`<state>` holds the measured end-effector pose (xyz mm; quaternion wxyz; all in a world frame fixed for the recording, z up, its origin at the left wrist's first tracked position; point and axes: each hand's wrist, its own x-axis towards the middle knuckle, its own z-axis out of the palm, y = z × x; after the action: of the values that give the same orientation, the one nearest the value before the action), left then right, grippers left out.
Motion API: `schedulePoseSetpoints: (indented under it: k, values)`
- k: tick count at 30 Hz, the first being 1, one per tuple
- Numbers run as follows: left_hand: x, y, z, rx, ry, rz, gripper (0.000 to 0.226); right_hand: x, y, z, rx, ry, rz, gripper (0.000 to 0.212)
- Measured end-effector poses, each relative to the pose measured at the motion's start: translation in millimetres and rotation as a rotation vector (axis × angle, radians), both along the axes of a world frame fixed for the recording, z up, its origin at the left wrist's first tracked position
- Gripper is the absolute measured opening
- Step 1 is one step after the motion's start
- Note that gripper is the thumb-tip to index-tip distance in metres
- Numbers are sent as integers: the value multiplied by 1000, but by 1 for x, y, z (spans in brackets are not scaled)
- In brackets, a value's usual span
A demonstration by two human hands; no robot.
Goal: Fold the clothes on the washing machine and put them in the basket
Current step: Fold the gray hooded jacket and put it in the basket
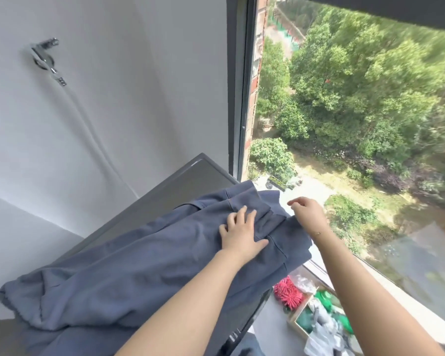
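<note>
Item, one blue-grey garment (129, 258), the only piece of clothing in view, spread across the dark top of the washing machine (190, 176); its long axis runs from a rumpled end far to the left of and nearer than both hands, up and rightward to a partly folded end beneath them, where one corner overhangs the machine's edge. Item, one left hand (240, 231), fingers spread, palm flat on the doubled cloth, pressing it down and clamping nothing. Item, one right hand (307, 214), just right of the left and apart from it, fingers loosely curled above the overhanging corner; whether it touches or pinches the cloth cannot be told. Judgement: the left hand sits on the garment's body, the right is nearer the loose corner, so the next fold likely turns on drawing that corner leftward. Item, one box of clutter (316, 314) below the right forearm, holding red and green objects. No laundry basket is identifiable in view.
</note>
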<state>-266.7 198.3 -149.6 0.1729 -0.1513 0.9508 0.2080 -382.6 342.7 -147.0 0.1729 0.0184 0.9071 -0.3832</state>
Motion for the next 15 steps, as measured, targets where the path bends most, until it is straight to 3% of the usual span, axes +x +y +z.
schedulePoseSetpoints:
  k: [4, 6, 9, 13, 15]
  values:
    - [-13, 10, -7, -199, 189, 121, 41, 1, 3, -14, -65, -121, 21, 25]
    - [-24, 7, -4, -16, 271, 255, 27, -2, 10, -25, -89, -140, 13, 24]
    - [-36, -16, 14, 390, 320, 501, 27, -9, 14, -31, -163, -178, 20, 16]
    - [-42, -45, 49, 505, 421, 568, 26, -18, 1, -19, -301, -190, 156, 15]
    - [-43, -48, 61, 538, 449, 555, 23, -25, -15, -8, -354, -313, 208, 19]
